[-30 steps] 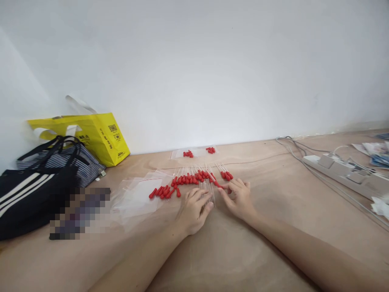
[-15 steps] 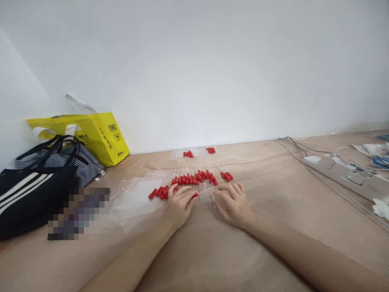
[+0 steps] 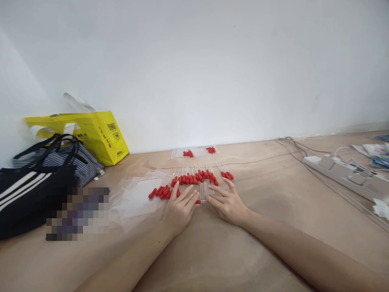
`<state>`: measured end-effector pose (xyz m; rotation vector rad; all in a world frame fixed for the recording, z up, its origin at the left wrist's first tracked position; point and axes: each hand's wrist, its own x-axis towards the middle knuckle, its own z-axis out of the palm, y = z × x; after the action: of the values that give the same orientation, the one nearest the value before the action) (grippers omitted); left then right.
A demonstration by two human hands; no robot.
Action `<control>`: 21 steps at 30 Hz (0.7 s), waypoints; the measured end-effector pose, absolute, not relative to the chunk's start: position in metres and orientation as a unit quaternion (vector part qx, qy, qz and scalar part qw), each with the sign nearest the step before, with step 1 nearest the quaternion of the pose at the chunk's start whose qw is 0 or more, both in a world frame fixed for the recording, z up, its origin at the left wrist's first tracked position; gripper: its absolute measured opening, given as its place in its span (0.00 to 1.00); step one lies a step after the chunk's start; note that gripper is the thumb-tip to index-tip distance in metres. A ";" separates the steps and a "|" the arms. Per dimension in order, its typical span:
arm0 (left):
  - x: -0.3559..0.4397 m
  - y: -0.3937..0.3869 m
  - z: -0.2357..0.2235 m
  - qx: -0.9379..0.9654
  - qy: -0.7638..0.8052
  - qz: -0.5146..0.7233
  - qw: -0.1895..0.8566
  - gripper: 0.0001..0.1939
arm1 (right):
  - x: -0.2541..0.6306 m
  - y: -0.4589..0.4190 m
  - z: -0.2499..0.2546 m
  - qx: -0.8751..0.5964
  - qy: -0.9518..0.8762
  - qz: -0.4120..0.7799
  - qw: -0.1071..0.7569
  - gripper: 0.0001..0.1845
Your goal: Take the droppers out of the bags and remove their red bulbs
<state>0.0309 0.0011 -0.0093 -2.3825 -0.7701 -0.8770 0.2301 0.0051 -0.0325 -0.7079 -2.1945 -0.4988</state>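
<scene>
The fingers (image 3: 186, 192) of the left hand (image 3: 180, 210) are bent over a dropper; its smooth red bulb (image 3: 197, 201) protrudes from the thumb side, gripped there. The fingers of the right hand (image 3: 227, 204) are spread and slightly curved, their tips at the clear end of the same dropper; whether they pinch it cannot be told. The dropper lies crosswise between both hands, bulb toward 9 o'clock.

Clock positions are taken from this dropper, with 12 o'clock toward the wall (image 3: 212, 73).

Directly adjacent, at 12 to 1 o'clock: slim, transparent tubes (image 3: 204, 189), straight and roughly parallel, flat on the wood-grained tabletop (image 3: 273, 182).

At 12 o'clock, beyond the tubes: a dense row of red-bulbed droppers (image 3: 188, 178), clear stems directed away. At 2 o'clock: a small separate cluster of droppers (image 3: 227, 175), similarly aligned.

Between 9 and 10 o'clock: loose, club-shaped red bulbs (image 3: 160, 191), narrow-necked and matte. At 9 o'clock, next to them: thin, translucent plastic zip bags (image 3: 138, 198), overlapping.

At 12 o'clock, near the wall: a flat clear bag (image 3: 199, 153) with two groups of red bulbs.

Outlying items: a glossy yellow carrier bag (image 3: 114, 140) at 10 o'clock; a white, oblong power strip (image 3: 314, 164) at 3 o'clock.
</scene>
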 end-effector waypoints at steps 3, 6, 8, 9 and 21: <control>0.031 0.002 -0.008 -0.880 -0.284 -0.311 0.221 0.11 | 0.229 0.005 -0.031 -0.272 -0.855 -0.194 0.396 0.13; 0.031 0.001 -0.007 -0.885 -0.272 -0.306 0.221 0.11 | 0.227 0.005 -0.030 -0.263 -0.850 -0.196 0.413 0.09; 0.031 0.000 -0.007 -0.887 -0.263 -0.302 0.232 0.11 | 0.227 0.005 -0.031 -0.254 -0.855 -0.194 0.409 0.10; 0.030 -0.001 -0.007 -0.887 -0.259 -0.300 0.238 0.11 | 0.228 0.005 -0.031 -0.247 -0.860 -0.190 0.403 0.11; 0.029 -0.002 -0.012 -0.886 -0.231 -0.338 0.217 0.12 | 0.233 0.001 -0.029 -0.202 -0.874 -0.156 0.414 0.13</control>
<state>0.0289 -0.0020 -0.0116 -2.4541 -0.6395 -0.9362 0.2326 0.0013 -0.0292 -0.5083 -2.1960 -0.3931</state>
